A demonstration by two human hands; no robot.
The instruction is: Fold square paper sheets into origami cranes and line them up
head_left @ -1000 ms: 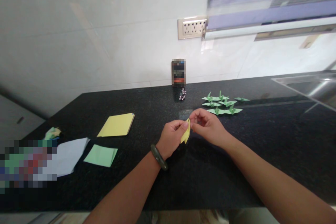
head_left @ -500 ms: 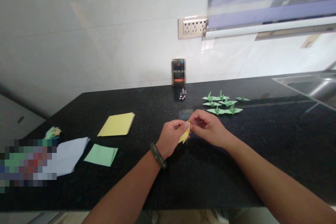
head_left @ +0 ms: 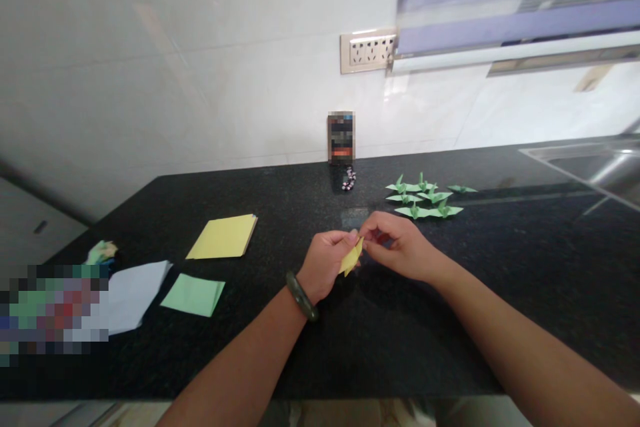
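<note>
A small folded piece of yellow paper [head_left: 352, 257] is held above the dark counter in the middle of the view. My left hand [head_left: 327, 260], with a dark green bangle [head_left: 302, 296] at the wrist, is closed on it, thumb on top. The fingers of my right hand [head_left: 395, 243] are pinched at the paper's upper right tip. Exactly how those fingertips grip it is partly hidden. Beyond my right hand, several green folded paper cranes [head_left: 425, 197] stand in a cluster.
On the left lie a yellow paper stack [head_left: 223, 237], a green paper sheet [head_left: 194, 295] and white sheets [head_left: 133, 297], beside a blurred-out item. A phone-like device [head_left: 342, 138] leans on the wall behind a beaded loop [head_left: 349, 179]. A metal sink [head_left: 600, 167] sits far right.
The yellow paper has tilted slightly, showing more of its face, and my right hand has shifted down a little. Both hands keep their hold; everything else stays put.
</note>
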